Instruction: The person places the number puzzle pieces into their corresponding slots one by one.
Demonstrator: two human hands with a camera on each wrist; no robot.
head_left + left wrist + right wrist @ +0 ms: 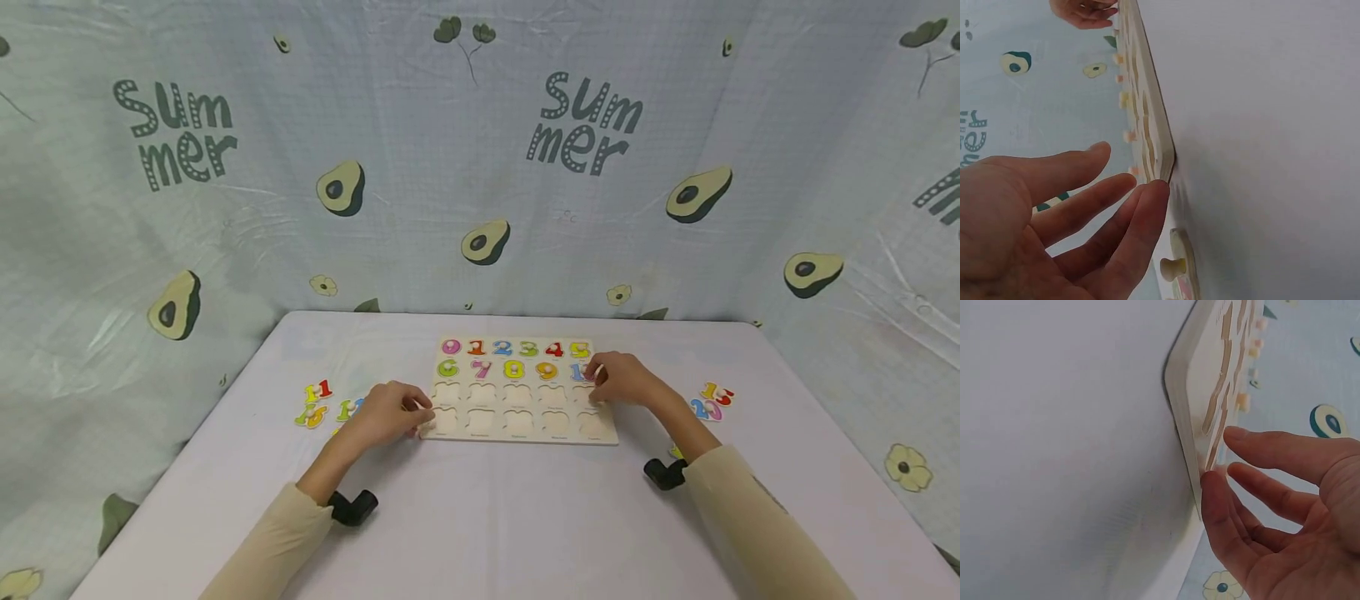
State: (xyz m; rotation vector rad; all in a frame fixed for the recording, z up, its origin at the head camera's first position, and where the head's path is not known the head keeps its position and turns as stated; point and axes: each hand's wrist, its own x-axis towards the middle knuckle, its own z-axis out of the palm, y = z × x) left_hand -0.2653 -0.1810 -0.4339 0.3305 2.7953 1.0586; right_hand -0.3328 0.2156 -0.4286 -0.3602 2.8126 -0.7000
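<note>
A wooden number puzzle board (517, 438) lies flat on the table, its two far rows filled with knobbed number pieces 0 to 10. The two near rows show bare recesses. My left hand (390, 414) is at the board's left edge, fingers loosely bent with nothing between them. In the left wrist view, the fingertips (1159, 190) are right at the board's corner. Over the right edge, by the number 10 piece (577, 372), is my right hand (624, 379). Its thumb and fingers are apart in the right wrist view, fingertips (1211, 481) at the board's side.
Loose number pieces lie left of the board, among them an 11 (318, 391) and a 16 (311, 416). On the right are a 15 (717, 393) and a 20 (706, 409), with another piece (676, 451) partly behind the right wrist. A printed curtain (420, 167) hangs behind the table.
</note>
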